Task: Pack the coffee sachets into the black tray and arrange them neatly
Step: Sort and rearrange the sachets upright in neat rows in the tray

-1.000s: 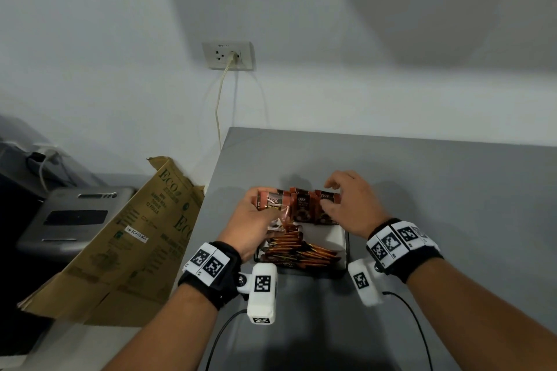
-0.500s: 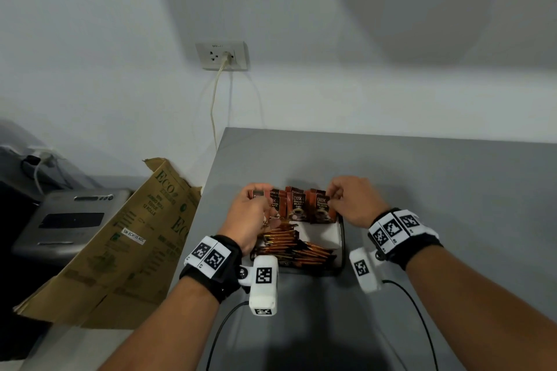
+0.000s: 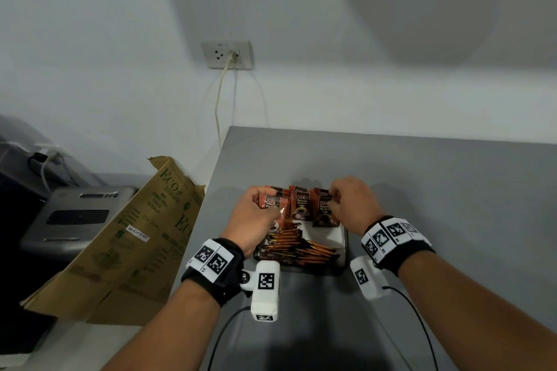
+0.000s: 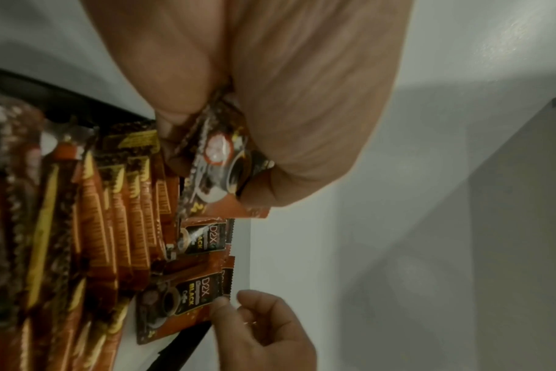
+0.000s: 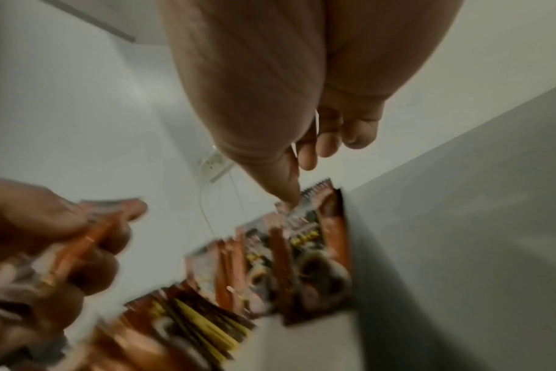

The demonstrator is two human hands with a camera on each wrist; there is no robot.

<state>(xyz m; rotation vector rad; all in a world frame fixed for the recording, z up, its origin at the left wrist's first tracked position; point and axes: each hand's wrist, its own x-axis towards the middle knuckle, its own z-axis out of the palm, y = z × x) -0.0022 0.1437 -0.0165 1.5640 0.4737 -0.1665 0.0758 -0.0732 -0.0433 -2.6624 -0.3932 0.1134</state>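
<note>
1. Since a second ago the left hand (image 3: 256, 220) is seen to have come in from the tray's far left corner: the sachet (image 3: 272, 203) it holds is now brought up against the left end of the standing row of sachets (image 3: 304, 205), where earlier it was held off to the side and tipped more flat.
2. The right hand (image 3: 351, 205) is kept at the right end of the row throughout; only its fingertips are shifted slightly along the top edges.
3. This is judged to mean that one more packet is about to be added to the upright row at the tray's 12 o'clock edge, while the row is steadied from 2 o'clock.
4. The black tray (image 3: 346, 242) is placed on the grey table (image 3: 452, 220) directly before the person. Long stick packs (image 3: 298, 248) are heaped across its 6 o'clock half, still untidy; a bare white patch is left at about 3 o'clock.
5. The left hand is held knuckles-up, fingers curled, the sachet pinched between thumb and fingers (image 4: 175, 100), as shown in the left wrist view.
6. The right hand is arched over the row, its thumb (image 5: 286, 185) set on a serrated top edge and met by a fingertip; a narrow pinch on the rightmost sachet (image 3: 325, 209) is judged, though motion blur prevents certainty.
</note>
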